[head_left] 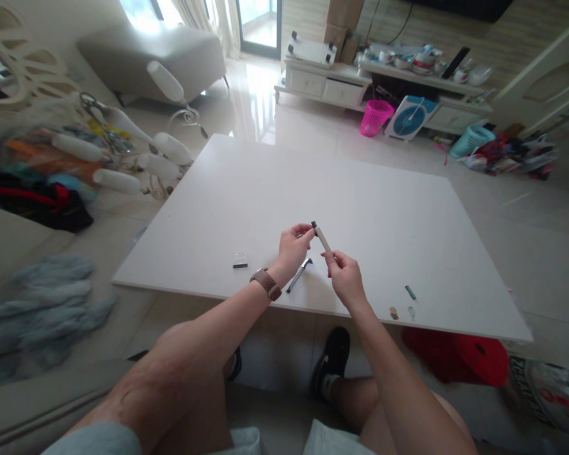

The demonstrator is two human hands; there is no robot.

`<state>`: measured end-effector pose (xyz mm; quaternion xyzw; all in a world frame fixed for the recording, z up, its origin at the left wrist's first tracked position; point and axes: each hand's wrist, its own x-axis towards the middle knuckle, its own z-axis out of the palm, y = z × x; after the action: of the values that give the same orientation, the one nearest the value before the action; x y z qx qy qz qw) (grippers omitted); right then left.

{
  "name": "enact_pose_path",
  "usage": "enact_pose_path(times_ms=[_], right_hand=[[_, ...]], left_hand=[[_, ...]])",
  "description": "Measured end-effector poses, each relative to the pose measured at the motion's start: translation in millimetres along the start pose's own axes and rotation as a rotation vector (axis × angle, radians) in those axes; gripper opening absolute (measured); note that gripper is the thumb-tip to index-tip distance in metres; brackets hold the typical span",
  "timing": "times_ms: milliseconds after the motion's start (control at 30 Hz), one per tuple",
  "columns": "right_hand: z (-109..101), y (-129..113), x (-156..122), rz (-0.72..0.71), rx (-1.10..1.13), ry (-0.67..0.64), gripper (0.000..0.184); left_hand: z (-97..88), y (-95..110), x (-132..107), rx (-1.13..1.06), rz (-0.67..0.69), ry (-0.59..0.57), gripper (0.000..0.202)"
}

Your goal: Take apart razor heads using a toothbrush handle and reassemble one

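Note:
My right hand (pixel 345 278) is closed round the lower end of a slim beige stick-like tool (pixel 323 240), held tilted above the white table. At its upper end is a small black head (pixel 313 224), which the fingertips of my left hand (pixel 294 246) pinch from the side. Its exact kind is too small to make out. Below and between my hands, a silver and black razor-like handle (pixel 298 276) lies on the table. A small clear case with a black strip (pixel 240 261) rests left of my left wrist.
Near the front edge of the white table (pixel 313 183), on the right, lie a small green strip (pixel 410 292), a yellowish piece (pixel 393 313) and a clear piece (pixel 411 312). A lamp with white shades (pixel 159 165) stands by the left edge. A red stool (pixel 478 359) is under the right corner.

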<state>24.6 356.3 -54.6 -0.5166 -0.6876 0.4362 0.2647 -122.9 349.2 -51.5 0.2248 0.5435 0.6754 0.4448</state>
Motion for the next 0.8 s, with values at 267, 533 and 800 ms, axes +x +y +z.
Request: enact_pose_path(times_ms=[267,533,800], right_hand=[[-2,-1,2,0.010,0.056,-0.012,0.045],[0,-5,2,-0.008,0.048,-0.007,0.043],[0,-10,-2,-0.030,0.025,0.070,0.039]], left_hand=[[6.3,-12,-6,0.045,-0.048,-0.051,0.015],[12.2,-8,-15,0.071,-0.122,-0.091,0.008],[8.1,-5,-9,0.058,-0.110,-0.069,0.013]])
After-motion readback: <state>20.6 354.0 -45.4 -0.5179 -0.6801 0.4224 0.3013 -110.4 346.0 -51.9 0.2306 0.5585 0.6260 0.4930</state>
